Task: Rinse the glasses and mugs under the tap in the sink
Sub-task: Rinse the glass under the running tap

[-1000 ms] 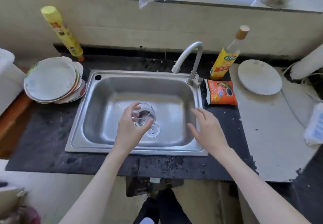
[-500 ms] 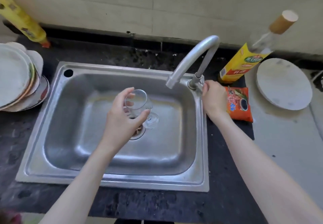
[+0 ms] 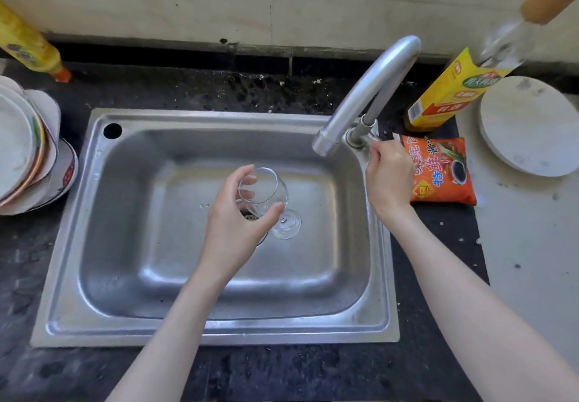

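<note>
A clear stemmed wine glass is held above the middle of the rectangular stainless-steel sink, over the round drain strainer, which is partly hidden behind it. The glass is tilted, with its bowl toward the left and its round foot toward the near right. The bowl is grasped by the left hand, with the thumb curled round the near side and the fingers wrapped round the far side, seen through the glass. The curved metal tap is mounted at the far right corner of the sink, and its spout ends to the far right of the glass; no water is seen running from it. The small handle at the tap's base is gripped by the curled fingers of the right hand. Just right of that hand, an orange sauce packet lies flat on the dark speckled countertop. Beyond the packet a yellow-labelled clear bottle with a wooden stopper is seen, and a round white plate lies to the right. A stack of plates is set left of the sink, and a yellow bottle stands at the far left.
</note>
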The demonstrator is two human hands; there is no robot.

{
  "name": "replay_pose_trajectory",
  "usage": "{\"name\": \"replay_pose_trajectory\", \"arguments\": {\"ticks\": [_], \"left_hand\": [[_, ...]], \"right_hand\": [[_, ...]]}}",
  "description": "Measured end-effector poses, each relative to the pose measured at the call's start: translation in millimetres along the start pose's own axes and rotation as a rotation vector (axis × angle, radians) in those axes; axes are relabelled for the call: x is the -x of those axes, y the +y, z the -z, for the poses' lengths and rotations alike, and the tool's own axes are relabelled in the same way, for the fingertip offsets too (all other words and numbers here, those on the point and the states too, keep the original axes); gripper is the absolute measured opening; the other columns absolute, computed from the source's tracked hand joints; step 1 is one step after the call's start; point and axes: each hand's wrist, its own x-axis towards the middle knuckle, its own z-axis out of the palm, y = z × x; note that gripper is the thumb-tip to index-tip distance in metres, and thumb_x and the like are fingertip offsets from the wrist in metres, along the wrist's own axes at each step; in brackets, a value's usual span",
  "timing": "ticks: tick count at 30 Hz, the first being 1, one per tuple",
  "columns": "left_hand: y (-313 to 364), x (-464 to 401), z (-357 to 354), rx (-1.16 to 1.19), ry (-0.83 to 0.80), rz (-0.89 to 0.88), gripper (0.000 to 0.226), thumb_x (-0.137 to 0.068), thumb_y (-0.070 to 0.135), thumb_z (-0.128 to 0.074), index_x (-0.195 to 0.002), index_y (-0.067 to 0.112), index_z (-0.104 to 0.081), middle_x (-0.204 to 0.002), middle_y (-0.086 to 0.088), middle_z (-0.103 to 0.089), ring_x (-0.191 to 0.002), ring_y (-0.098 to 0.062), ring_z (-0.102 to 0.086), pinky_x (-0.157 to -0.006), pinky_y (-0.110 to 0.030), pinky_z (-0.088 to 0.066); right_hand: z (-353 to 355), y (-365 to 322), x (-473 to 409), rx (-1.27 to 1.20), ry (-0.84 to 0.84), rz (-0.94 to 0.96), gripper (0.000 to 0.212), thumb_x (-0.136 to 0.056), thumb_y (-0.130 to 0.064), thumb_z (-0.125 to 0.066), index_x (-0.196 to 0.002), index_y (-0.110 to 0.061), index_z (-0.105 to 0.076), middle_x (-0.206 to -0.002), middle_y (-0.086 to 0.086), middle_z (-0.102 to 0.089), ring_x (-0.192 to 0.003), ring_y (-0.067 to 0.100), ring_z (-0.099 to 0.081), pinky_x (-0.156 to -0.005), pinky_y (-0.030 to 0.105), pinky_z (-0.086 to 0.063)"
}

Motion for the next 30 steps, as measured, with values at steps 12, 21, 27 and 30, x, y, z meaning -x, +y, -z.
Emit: {"name": "replay_pose_trajectory", "arguments": {"ticks": [12, 21, 27, 30], "left_hand": [[-7, 0, -11, 0.112, -0.023, 0.075, 0.053, -0.065, 0.033, -0.078, -0.107, 0.044, -0.047, -0.106, 0.014, -0.056, -0.094, -0.014, -0.057, -0.081, -0.023, -0.049], [-3, -4, -22, 0.313, 0.090, 0.225, 0.050, -0.073, 0.015, -0.076, -0.111, 0.026, -0.045, -0.107, 0.005, -0.055, -0.097, -0.014, -0.058, -0.084, -0.023, -0.047], [-11, 7, -34, 0.559, 0.057, 0.393, 0.054, -0.065, 0.021, -0.082, -0.108, 0.020, -0.048, -0.115, -0.010, -0.059, -0.097, -0.021, -0.064, -0.092, -0.033, -0.050], [-14, 17, -37, 0.695, -0.018, 0.436, 0.055, -0.063, 0.023, -0.075, -0.110, 0.015, -0.048, -0.116, -0.015, -0.059, -0.100, -0.023, -0.064, -0.087, -0.030, -0.053]], "right_hand": [[-4, -2, 11, -0.106, 0.029, -0.027, 0.025, -0.091, -0.001, -0.049, -0.112, 0.004, -0.062, -0.100, 0.020, -0.062, -0.093, 0.031, -0.057, -0.076, 0.022, -0.035], [32, -38, 83, -0.374, -0.120, -0.291, 0.019, -0.093, -0.019, -0.051, -0.105, -0.010, -0.064, -0.093, 0.001, -0.062, -0.086, 0.012, -0.059, -0.075, 0.020, -0.041], [25, -67, 100, -1.199, -0.704, -1.111, 0.034, -0.094, -0.039, -0.048, -0.097, -0.006, -0.056, -0.091, 0.010, -0.066, -0.081, 0.018, -0.064, -0.071, 0.026, -0.053], [17, -68, 89, -1.449, -0.512, -1.208, 0.020, -0.094, -0.027, -0.052, -0.094, -0.009, -0.059, -0.087, 0.007, -0.064, -0.077, 0.015, -0.061, -0.073, 0.025, -0.048]]}}
